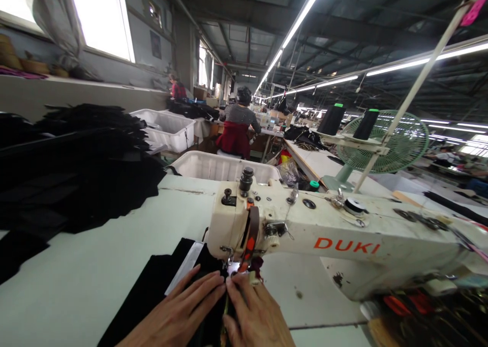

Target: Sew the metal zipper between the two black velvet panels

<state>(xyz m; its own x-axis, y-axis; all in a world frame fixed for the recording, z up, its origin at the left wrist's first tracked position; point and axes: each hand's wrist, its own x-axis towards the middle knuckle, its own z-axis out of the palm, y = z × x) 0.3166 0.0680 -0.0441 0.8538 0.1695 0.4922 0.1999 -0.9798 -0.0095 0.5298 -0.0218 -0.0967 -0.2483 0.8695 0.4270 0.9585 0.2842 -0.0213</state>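
Observation:
A white DUKI sewing machine (343, 235) stands across the table, its needle head at the left. Under the head lies a piece of black fabric (152, 291) with a white label strip (186, 265) on it. My left hand (183, 311) rests flat on the fabric, fingers stretched toward the needle. My right hand (255, 316) lies beside it, fingertips pressed on the cloth just below the presser foot. The two hands touch at the fingertips.
A big heap of black cut pieces (76, 169) fills the table's left. White bins (224, 166) stand behind the machine. A green fan (385, 143) and thread cones (331, 119) are at right. A seated person (238, 125) works ahead, another farther back.

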